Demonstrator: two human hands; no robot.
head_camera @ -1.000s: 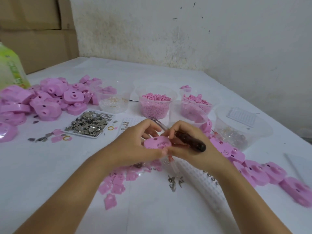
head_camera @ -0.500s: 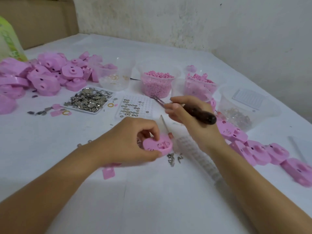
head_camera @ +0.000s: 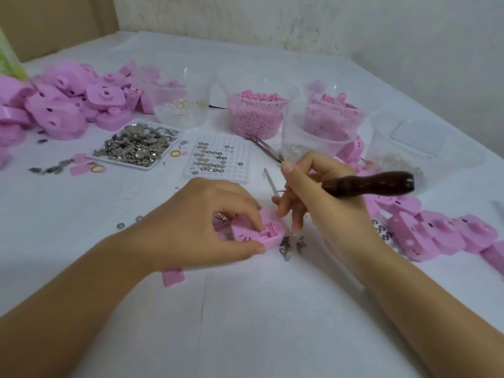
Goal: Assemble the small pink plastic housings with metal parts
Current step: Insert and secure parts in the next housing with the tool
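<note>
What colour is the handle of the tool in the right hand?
Dark reddish-brown handle, clearest in the head view.

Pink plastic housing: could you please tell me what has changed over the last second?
The left hand lowered the pink plastic housing from mid-air to the white table and holds it there. The right hand released it, still gripping the dark wooden-handled tool.

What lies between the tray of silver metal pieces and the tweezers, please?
In the head view, a white dimpled tray with a few round metal discs lies between them.
</note>
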